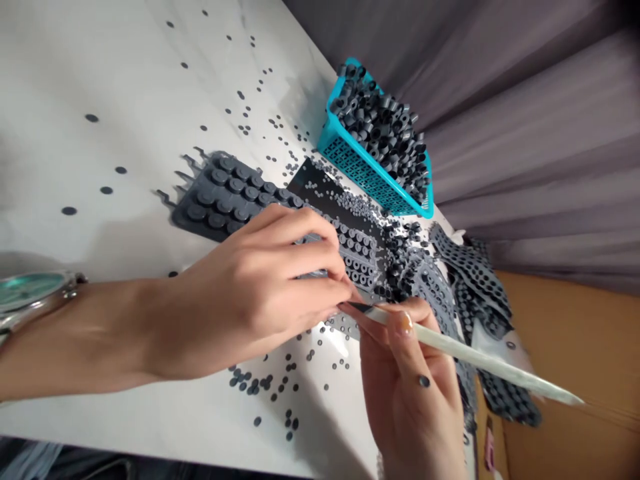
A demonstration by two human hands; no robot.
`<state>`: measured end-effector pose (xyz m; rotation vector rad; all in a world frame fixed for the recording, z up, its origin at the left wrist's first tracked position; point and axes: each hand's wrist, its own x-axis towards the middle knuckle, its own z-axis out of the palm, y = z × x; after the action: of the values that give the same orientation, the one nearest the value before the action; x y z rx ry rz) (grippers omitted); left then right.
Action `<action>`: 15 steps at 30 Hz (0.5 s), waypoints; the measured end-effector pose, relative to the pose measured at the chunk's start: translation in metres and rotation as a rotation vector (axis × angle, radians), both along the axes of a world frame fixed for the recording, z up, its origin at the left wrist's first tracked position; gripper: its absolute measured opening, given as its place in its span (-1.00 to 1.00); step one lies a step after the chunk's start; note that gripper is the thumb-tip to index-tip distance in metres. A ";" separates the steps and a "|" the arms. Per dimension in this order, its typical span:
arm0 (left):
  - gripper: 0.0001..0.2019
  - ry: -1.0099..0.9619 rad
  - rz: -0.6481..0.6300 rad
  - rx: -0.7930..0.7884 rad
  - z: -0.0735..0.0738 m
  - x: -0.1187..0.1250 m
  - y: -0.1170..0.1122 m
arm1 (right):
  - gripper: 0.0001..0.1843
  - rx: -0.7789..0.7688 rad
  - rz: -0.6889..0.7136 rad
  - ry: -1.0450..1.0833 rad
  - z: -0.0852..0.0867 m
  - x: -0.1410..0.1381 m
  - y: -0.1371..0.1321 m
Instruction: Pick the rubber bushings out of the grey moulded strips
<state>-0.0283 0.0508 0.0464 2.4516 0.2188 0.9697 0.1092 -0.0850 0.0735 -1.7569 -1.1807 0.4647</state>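
A white worktop [115, 73] fills the left and middle of the view, backed along its far edge by a grey-purple curtain [500, 133], with a brown panel [570, 327] at the right. Its near edge runs across the lower left above dark fabric [75, 461]. The roomiest stretch lies at upper left, where only small dark discs [121, 170] are strewn. A turquoise basket [360, 160], heaped with dark ring-shaped pieces [380, 127], stands close to the far edge. On the right, perforated grey sheets [473, 273] pile up, leaving little room beside the right hand [410, 387]. The studded grey sheet [213, 193] lies mid-worktop, partly over a black mat [313, 180], its tabbed end facing left and its middle behind the left hand [270, 273]. The left fingers are bent, tips gathered near the dark tip of a pale tool [470, 357]; whether they pinch anything cannot be told. The right fingers are closed around that tool, its tail pointing right, and a small dark piece [424, 381] sits against the thumb's base.
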 end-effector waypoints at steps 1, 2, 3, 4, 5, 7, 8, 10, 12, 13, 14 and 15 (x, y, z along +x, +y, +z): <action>-0.78 -0.017 0.002 -0.001 0.000 0.000 0.000 | -0.80 -0.001 0.007 -0.021 0.000 0.000 0.000; -0.79 -0.036 0.001 -0.002 0.000 0.000 0.000 | -0.79 -0.001 0.015 -0.041 0.000 0.000 0.000; -0.79 -0.057 -0.005 -0.004 0.000 0.000 0.001 | -0.78 0.000 0.026 -0.055 0.000 0.002 0.000; -0.80 -0.072 -0.020 -0.009 -0.001 0.001 0.001 | -0.78 0.001 0.031 -0.062 -0.001 0.004 -0.001; -0.78 -0.069 -0.039 -0.018 -0.002 0.001 0.001 | -0.78 -0.001 0.029 -0.064 -0.002 0.007 -0.003; -0.72 -0.012 -0.074 -0.034 -0.004 0.002 0.000 | -0.81 0.001 -0.016 -0.070 -0.005 0.014 -0.006; -0.69 0.035 -0.087 -0.028 -0.006 0.002 0.000 | -0.83 0.012 -0.063 -0.086 -0.007 0.017 -0.007; -0.70 0.129 -0.100 0.014 -0.010 0.002 0.000 | -0.90 0.059 -0.158 -0.157 -0.011 0.023 -0.010; -0.77 0.182 -0.082 0.073 -0.014 0.002 0.000 | -0.95 0.110 -0.203 -0.257 -0.017 0.028 -0.011; -0.78 0.197 -0.065 0.098 -0.015 0.002 0.001 | -0.93 0.128 -0.204 -0.300 -0.020 0.029 -0.011; -0.76 0.206 -0.046 0.119 -0.016 0.002 0.001 | -0.89 0.138 -0.197 -0.332 -0.023 0.030 -0.011; -0.72 0.210 -0.029 0.140 -0.017 0.002 0.001 | -0.86 0.136 -0.189 -0.352 -0.026 0.031 -0.010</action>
<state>-0.0258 0.0520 0.0296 2.6782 0.1911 0.7374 0.1397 -0.0948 0.0475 -1.8561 -1.2370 -0.0400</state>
